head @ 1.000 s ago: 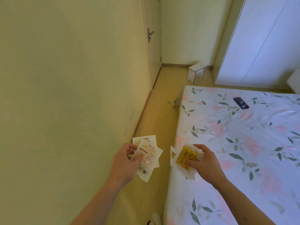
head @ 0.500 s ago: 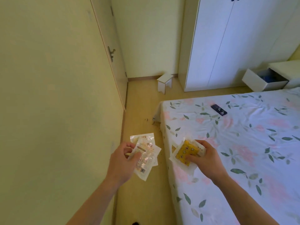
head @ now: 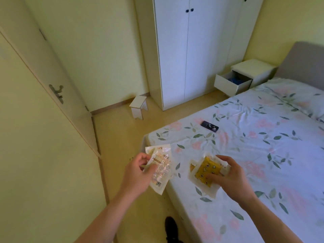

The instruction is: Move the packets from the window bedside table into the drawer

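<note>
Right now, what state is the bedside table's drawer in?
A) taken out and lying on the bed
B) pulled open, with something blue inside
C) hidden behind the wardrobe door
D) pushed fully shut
B: the drawer juts out of the white bedside table beside the wardrobe, and a blue item shows inside it.

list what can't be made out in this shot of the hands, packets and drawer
Head view only:
- Print on the clear packets in the left hand: too blurred.
- Packet count in the right hand: overlapped; yellow packet on top.
- Open drawer: blue contents too small to identify.
</note>
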Demonstrator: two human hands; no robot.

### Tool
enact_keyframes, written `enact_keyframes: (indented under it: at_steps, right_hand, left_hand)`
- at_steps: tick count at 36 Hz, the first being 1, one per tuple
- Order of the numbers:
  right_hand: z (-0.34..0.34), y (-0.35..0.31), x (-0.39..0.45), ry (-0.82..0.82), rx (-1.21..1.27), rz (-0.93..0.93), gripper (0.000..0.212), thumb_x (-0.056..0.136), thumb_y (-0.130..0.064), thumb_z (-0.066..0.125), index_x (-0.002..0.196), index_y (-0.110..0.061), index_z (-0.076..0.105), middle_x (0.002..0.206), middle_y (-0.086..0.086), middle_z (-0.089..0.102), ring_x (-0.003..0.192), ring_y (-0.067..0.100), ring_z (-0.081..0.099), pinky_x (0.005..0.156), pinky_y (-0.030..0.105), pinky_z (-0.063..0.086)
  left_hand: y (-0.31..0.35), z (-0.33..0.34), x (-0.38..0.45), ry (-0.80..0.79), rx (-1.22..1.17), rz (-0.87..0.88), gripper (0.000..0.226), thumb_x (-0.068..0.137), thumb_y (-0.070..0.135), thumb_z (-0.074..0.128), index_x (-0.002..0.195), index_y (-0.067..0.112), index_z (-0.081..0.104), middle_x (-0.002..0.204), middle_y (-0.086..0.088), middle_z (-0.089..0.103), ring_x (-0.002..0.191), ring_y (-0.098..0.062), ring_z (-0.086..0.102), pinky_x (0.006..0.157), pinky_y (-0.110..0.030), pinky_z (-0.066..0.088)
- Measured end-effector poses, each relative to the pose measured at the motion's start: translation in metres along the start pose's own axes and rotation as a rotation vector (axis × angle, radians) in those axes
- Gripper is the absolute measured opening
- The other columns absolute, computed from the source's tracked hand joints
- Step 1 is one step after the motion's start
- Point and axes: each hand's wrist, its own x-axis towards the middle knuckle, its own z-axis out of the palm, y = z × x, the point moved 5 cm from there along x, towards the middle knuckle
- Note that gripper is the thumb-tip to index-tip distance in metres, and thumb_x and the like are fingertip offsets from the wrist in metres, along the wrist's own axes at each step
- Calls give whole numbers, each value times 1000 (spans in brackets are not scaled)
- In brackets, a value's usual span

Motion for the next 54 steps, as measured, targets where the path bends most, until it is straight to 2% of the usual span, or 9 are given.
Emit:
enact_keyframes:
  at_steps: [7,12,18,29,32,40,44,50,54]
  right_hand:
    - [38,-37,120,27,9,52,64,62,-36,92,112,-53,55,100,-8,70,79,16,73,70,47,63]
    - [81,-96,203,-8,-5,22,64,66,-25,92,116,-44,58,99,-7,71,83,11,72,74,38,62]
    - [141,-169,282,-28,-48,-46,58,72,-21,89,115,-42,55,95,-9,70,77,6,69,60,20,53]
    - [262,-234,387,74,-9,-19,57,70,-18,90,116,-35,60,95,-7,74,77,2,71,63,23,60]
    - [288,-247,409,136,14,7,57,69,-18,90,112,-40,60,93,-6,74,76,9,72,67,37,64]
    - [296,-268,466,313,66,101,54,70,-20,90,112,-38,62,89,-10,74,74,1,70,64,24,55]
    - [294,-265,516,374,96,154,54,70,-24,90,112,-39,61,89,-10,75,76,4,71,72,37,61]
    - [302,-272,619,423,201,201,56,68,-15,91,115,-29,64,91,-4,75,82,12,73,76,41,63]
    - [308,-291,694,438,272,213,57,67,-9,91,115,-24,63,97,-2,73,86,14,72,72,34,60]
  left_hand:
    - [13,-22,130,-32,-25,-19,14,91,20,74,97,23,61,91,15,75,71,-5,72,54,-22,56]
    - [23,-56,216,9,-17,-17,16,90,20,74,98,21,60,97,10,72,73,-1,71,49,-18,53]
    - [13,-107,312,38,-49,-18,15,91,18,74,97,19,60,99,9,72,73,-2,72,49,-20,54]
    - [-15,-195,488,-60,11,48,13,87,19,77,89,23,65,92,22,73,67,-8,70,53,-24,54]
    - [-12,-211,539,-120,34,83,12,87,20,77,88,24,66,91,23,73,66,-9,69,59,-31,57]
    - [20,-200,658,-303,51,172,11,87,23,77,87,25,66,90,17,75,74,-8,71,69,-37,60]
    - [31,-183,722,-366,55,200,11,87,21,76,88,25,66,92,17,75,76,-5,72,69,-36,61]
    - [49,-157,824,-415,104,222,12,88,19,75,86,23,63,92,17,74,70,-8,71,65,-31,57]
    - [72,-140,892,-435,155,240,13,88,22,74,85,25,62,92,16,74,66,-3,67,59,-20,51]
